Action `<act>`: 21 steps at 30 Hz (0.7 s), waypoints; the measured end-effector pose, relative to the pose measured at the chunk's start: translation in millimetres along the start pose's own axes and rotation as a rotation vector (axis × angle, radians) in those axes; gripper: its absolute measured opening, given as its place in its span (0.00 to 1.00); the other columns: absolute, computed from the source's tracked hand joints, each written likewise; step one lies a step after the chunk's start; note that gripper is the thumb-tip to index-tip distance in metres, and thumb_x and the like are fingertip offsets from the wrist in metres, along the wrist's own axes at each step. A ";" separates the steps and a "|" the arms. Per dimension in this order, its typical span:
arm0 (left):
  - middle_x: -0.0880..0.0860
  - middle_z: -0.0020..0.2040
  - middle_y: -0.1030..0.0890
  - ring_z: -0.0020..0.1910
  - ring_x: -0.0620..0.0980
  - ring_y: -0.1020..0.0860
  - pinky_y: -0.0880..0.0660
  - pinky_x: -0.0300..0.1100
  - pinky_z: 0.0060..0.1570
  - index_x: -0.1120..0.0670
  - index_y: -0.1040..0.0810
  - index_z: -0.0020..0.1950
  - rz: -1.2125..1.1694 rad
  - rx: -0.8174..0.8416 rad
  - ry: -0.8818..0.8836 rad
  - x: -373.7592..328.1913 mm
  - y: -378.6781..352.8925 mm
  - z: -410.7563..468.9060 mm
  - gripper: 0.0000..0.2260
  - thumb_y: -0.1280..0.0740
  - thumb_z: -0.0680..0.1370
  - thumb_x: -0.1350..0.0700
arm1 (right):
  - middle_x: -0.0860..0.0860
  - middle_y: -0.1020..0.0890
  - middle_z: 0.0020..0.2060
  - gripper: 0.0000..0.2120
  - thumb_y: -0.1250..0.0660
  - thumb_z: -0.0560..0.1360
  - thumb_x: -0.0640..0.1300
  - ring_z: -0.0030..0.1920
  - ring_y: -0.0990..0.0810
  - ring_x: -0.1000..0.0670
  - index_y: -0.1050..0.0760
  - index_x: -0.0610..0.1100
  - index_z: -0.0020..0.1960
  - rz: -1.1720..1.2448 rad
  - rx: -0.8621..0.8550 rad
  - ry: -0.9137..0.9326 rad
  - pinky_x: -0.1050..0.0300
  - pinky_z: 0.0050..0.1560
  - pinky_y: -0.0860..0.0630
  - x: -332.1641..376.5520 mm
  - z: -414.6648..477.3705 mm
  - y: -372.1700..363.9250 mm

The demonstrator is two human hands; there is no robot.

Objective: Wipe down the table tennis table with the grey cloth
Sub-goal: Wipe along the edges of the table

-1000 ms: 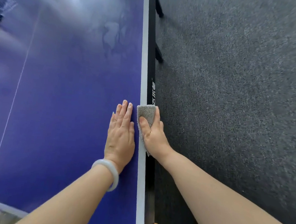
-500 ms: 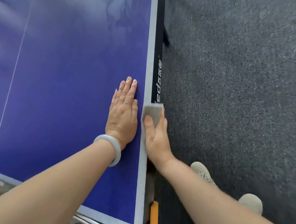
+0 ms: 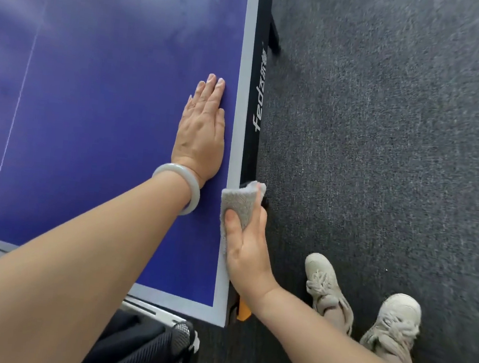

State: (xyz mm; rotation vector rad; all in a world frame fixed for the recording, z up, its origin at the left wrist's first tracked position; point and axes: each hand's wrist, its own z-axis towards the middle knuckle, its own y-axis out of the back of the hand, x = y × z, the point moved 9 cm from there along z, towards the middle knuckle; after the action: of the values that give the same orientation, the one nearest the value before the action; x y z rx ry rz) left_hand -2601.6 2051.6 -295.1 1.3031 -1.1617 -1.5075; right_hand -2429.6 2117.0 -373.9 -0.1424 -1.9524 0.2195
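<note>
Your left hand (image 3: 200,130) lies flat on the blue top of the bench (image 3: 109,95), a table tennis table. The palm is down, the fingers are straight and close together, and it holds nothing. It sits just inside the pale edge band (image 3: 243,94) along the bench's right side, and a pale bangle (image 3: 186,186) circles its wrist.

Your right hand (image 3: 248,249) grips the grey cloth (image 3: 239,203) at that same right edge, close to the near corner. The thumb presses down on top of the cloth. The fingers curl over the side of the bench, mostly hidden behind the cloth and the edge. The cloth is folded over the edge, covering the pale band and reaching onto the black side rail (image 3: 258,80), which carries white lettering further along. Most of the cloth lies ahead of your thumb tip, and a strip of it trails back along the edge beneath the thumb. The cloth is just to the right of the bangle and apart from the left hand.

An orange corner piece (image 3: 244,310) shows under your right wrist. A thin white line (image 3: 17,107) runs along the blue top, well to the left. On the dark grey carpet (image 3: 383,136) to the right stand your two pale shoes (image 3: 326,283).
</note>
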 end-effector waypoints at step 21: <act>0.52 0.81 0.45 0.80 0.49 0.48 0.52 0.43 0.76 0.55 0.43 0.80 0.120 0.066 0.030 -6.3 3.5 -52.9 0.22 0.47 0.86 0.55 | 0.45 0.36 0.66 0.37 0.42 0.81 0.60 0.63 0.31 0.47 0.60 0.55 0.81 0.008 0.035 -0.090 0.57 0.61 0.37 -14.9 -1.0 -0.3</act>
State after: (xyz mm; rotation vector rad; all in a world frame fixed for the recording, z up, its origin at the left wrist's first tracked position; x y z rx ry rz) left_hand -2548.3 2049.8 -292.5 1.2721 -1.2576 -1.3686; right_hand -2423.0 2113.8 -386.9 -0.1195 -2.0363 0.2698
